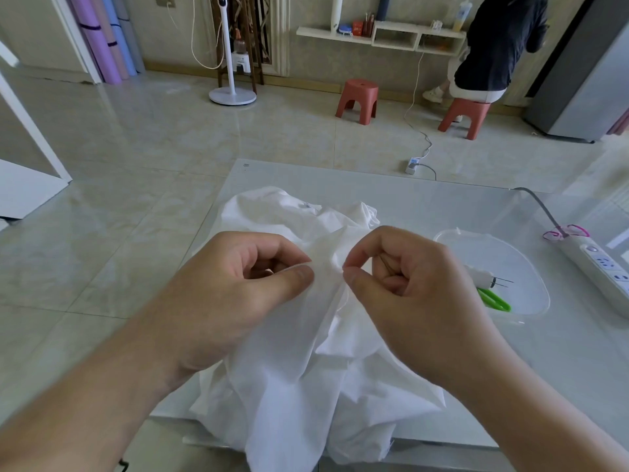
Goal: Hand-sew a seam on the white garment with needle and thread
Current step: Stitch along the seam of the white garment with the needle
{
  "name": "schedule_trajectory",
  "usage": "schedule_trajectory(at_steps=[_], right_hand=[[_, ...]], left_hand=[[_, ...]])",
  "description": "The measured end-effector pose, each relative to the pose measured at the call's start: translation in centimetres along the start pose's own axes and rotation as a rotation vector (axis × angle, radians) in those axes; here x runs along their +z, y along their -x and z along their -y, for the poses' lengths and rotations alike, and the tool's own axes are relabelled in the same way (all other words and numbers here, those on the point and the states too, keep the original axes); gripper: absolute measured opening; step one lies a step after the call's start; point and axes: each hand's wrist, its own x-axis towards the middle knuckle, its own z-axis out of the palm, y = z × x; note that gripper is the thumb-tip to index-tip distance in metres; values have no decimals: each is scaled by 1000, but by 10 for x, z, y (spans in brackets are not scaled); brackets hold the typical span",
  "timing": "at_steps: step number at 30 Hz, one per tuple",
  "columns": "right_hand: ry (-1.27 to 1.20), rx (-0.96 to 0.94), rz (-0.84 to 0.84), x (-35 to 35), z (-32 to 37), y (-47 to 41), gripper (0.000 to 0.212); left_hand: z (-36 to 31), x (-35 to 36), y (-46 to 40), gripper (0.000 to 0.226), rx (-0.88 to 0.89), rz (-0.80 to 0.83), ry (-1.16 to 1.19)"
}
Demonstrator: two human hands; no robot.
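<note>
green scissors [494, 300] in clear tray [531, 301]; power strip [599, 267]; red stools [357, 100]

Needle and thread are too small to spot; at four o'clock the right hand [412, 287] hides the green scissors' [495, 300] handles.

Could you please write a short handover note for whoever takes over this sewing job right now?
Left hand: pinching a fold of the white garment.
Right hand: pinching the same fold from the other side; a needle cannot be made out in its fingers.
The garment lies bunched on the table. The clear tray at right holds the thread spool and green scissors.
No finished stitches are discernible; the seam remains to be sewn.
</note>
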Motion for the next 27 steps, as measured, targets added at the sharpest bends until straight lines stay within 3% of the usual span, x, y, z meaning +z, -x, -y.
schedule_trajectory(at_steps=[3,6,10,16,27], right_hand=[[-287,99,93,-6,3,0,10],[-454,181,130,-9,6,0,20],[-402,136,105,-7,3,-3,25],[-456,54,20,-8,6,-1,10],[-376,24,53,-5,11,1,6]], left_hand=[[1,0,0,25,16,9,-2],[1,-1,1,24,32,-2,-13],[0,-1,2,24,47,-3,0],[-2,-1,2,23,68,-2,2],[-3,0,3,22,91,15,2]])
